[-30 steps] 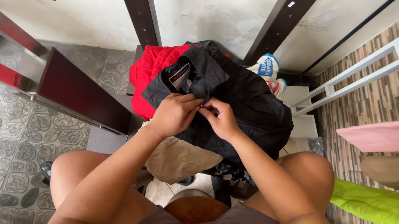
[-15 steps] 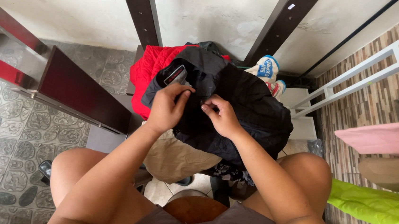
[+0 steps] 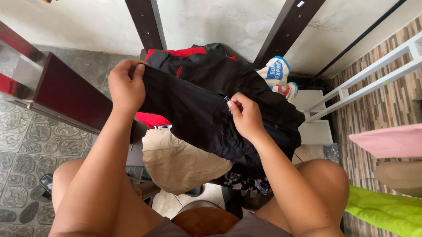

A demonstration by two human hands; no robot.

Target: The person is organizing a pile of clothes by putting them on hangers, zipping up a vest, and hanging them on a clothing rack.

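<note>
A tiled floor (image 3: 3, 142) with a grey pebble pattern fills the lower left, and a pale wall (image 3: 214, 13) closes the top, crossed by two dark slanted posts (image 3: 141, 12). A dark brown panel (image 3: 72, 95) with a red edge runs in from the left. On the right stand a white railing (image 3: 390, 67), a pink cloth (image 3: 405, 139) and, lower, a bright green cloth (image 3: 394, 215).

In the middle lies a heap of clothes. The black garment (image 3: 206, 113) is the largest piece, spread across the top of the heap and lifted toward the camera. Under it show a red garment (image 3: 153, 120), partly covered, and a tan garment (image 3: 180, 163) that hangs below the black one. A white and blue bag (image 3: 277, 73) sits behind the heap, near the right post.

The person sits with bare knees on either side of the heap. The left hand (image 3: 126, 84) is closed around the upper left edge of the black garment, fingers curled over the fabric. The right hand (image 3: 246, 116) pinches the garment near its middle, thumb and fingertips together on what may be a small zip pull, though it is too small to be sure. The hands are well apart, with the cloth stretched between them.
</note>
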